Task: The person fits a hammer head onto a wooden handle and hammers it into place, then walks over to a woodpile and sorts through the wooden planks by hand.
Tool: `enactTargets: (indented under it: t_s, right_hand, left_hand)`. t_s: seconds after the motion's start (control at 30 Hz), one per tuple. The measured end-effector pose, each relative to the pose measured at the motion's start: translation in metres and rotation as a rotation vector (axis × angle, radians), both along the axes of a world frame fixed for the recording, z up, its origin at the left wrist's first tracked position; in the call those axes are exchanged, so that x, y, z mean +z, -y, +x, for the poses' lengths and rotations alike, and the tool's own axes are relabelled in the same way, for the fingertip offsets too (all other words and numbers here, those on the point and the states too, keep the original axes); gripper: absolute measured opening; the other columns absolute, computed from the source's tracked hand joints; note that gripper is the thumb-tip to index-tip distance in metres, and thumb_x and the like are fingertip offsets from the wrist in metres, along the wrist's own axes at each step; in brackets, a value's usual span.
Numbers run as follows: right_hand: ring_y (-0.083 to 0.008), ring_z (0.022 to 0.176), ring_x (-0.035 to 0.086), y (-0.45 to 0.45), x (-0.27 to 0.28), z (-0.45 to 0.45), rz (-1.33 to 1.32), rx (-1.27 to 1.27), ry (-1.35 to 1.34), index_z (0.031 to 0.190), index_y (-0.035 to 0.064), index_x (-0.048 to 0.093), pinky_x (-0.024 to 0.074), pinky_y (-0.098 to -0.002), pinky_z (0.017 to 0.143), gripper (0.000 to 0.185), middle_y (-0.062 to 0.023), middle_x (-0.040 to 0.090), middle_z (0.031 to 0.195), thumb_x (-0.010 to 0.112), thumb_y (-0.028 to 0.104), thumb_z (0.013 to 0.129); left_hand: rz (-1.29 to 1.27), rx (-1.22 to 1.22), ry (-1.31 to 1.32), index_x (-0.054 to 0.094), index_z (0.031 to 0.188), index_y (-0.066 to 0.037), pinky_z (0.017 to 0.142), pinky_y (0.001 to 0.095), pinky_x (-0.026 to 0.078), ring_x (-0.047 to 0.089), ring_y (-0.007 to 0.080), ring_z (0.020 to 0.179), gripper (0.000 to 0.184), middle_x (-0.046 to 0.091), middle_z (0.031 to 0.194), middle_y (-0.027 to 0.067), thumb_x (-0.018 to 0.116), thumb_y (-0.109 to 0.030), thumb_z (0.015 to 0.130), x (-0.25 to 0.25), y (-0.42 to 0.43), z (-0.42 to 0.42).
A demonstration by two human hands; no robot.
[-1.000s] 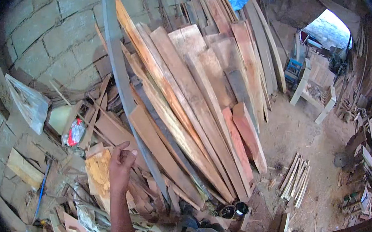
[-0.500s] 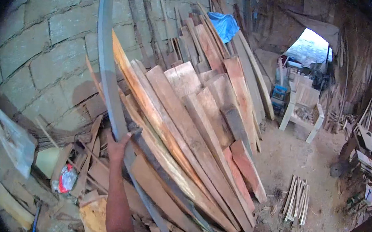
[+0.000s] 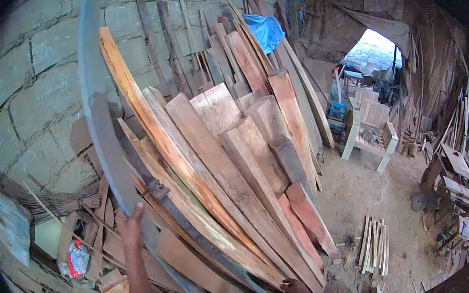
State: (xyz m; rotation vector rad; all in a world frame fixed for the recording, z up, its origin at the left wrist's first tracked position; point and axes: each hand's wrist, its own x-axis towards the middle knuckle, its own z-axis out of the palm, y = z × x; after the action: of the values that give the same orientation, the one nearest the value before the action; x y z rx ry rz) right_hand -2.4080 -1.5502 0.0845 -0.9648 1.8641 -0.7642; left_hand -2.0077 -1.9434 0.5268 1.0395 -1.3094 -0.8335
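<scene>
My left hand [image 3: 131, 228] is wrapped round the long grey board [image 3: 99, 126], its thumb on the near face; the board rises steeply past the block wall. At the lower ends of the leaning planks is my right hand [image 3: 296, 290], its fingers curled by the foot of a pale, rough-edged plank [image 3: 204, 217]. Whether those fingers grip anything is too small to tell. Between the hands lean a dark narrow board [image 3: 156, 187] and a brown plank [image 3: 194, 262]. An orange-edged plank [image 3: 137, 93] stands just right of the grey board.
A block wall [image 3: 46, 92] backs the planks. A blue cloth [image 3: 265, 32] hangs over the far boards. On the floor at right lie thin sticks [image 3: 374, 246], with a wooden chair frame [image 3: 370, 129] behind. Scrap wood [image 3: 461, 193] is piled at far right; plastic sheeting [image 3: 4, 219] hangs at left.
My left hand has closed on the grey board, which has shifted left with its top. My right hand has come into clear view at the planks' lower ends. The camera view has turned.
</scene>
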Motion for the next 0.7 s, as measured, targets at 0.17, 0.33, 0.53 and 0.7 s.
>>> enactTargets:
  t_s: [0.17,0.33,0.53,0.7]
  right_hand:
    - [-0.0293,0.107,0.071,0.039,0.098,0.03,-0.007,0.148,-0.069,0.137,-0.0022,0.061,0.0552,-0.0395,0.094,0.065,-0.0236,0.074,0.116,0.069,0.049,0.097]
    - [-0.03,0.109,0.07,0.07,0.092,0.04,-0.052,0.258,-0.078,0.134,-0.0001,0.064,0.0537,-0.0405,0.096,0.054,-0.0219,0.072,0.119,0.068,0.041,0.099]
    - [-0.0289,0.11,0.069,0.137,0.129,0.076,-0.092,0.491,-0.063,0.134,-0.0006,0.062,0.0519,-0.0392,0.099,0.048,-0.0196,0.071,0.123,0.069,0.031,0.099]
    - [-0.0419,0.131,0.056,0.202,0.242,0.124,-0.378,0.456,-0.027,0.148,-0.002,0.049,0.0417,-0.0428,0.115,0.069,-0.028,0.059,0.141,0.074,0.034,0.094]
  left_hand:
    - [0.066,0.182,0.051,0.058,0.137,0.002,0.099,0.04,0.048,0.063,0.0256,0.109,0.056,0.067,0.124,0.0124,0.078,-0.024,0.091,0.029,-0.054,0.038]
    - [0.034,0.182,0.02,0.054,0.142,0.002,0.106,0.041,0.044,0.058,0.0283,0.119,0.065,0.062,0.134,0.0139,0.08,-0.026,0.09,0.033,-0.088,0.112]
    - [0.042,0.396,0.088,0.06,0.137,0.002,0.106,0.042,0.046,0.061,0.0283,0.118,0.063,0.065,0.131,0.0144,0.074,-0.042,0.094,0.035,-0.125,0.163]
    - [0.039,0.443,0.112,0.061,0.135,0.002,0.099,0.0378,0.05,0.066,0.0246,0.109,0.059,0.07,0.123,0.0132,0.078,-0.034,0.093,0.032,-0.12,0.168]
